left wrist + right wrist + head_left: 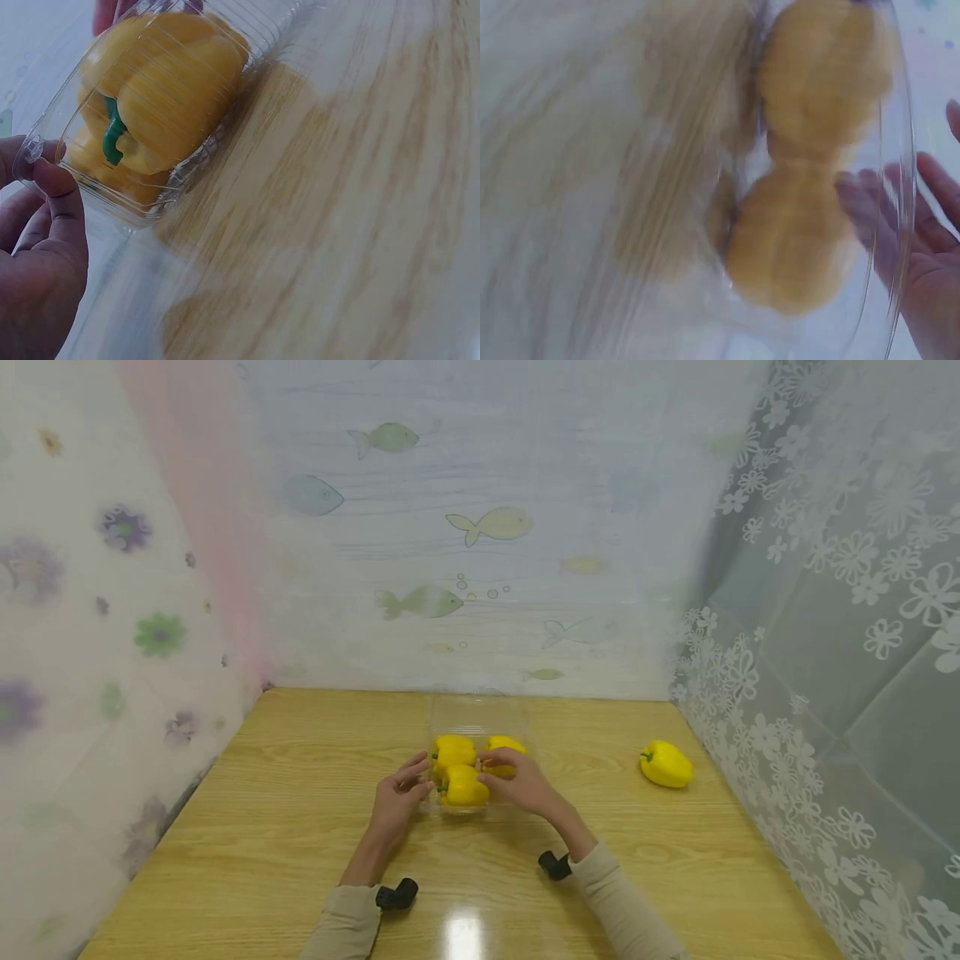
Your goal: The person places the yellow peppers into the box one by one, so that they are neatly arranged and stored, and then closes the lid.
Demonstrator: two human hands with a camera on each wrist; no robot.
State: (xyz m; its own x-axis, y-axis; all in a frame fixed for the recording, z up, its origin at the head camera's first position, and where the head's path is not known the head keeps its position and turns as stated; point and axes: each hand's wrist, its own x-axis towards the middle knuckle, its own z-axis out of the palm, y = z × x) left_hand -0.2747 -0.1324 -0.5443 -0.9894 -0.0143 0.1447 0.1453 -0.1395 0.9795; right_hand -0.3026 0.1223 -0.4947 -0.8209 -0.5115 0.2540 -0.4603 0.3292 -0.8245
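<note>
A clear plastic container with its lid folded back holds three yellow bell peppers. One bell pepper lies at the front, another bell pepper behind it on the left, and a third bell pepper at the back right, partly hidden by fingers. My left hand pinches the container's rim at a corner, with the thumb and fingers meeting there in the left wrist view. Over the container's right side, my right hand has its fingers loosely extended, fingertips close beside the peppers.
Another yellow bell pepper lies on the wooden table at the right. Patterned curtains stand behind and at both sides of the table. A black wrist-worn device sits by each cuff.
</note>
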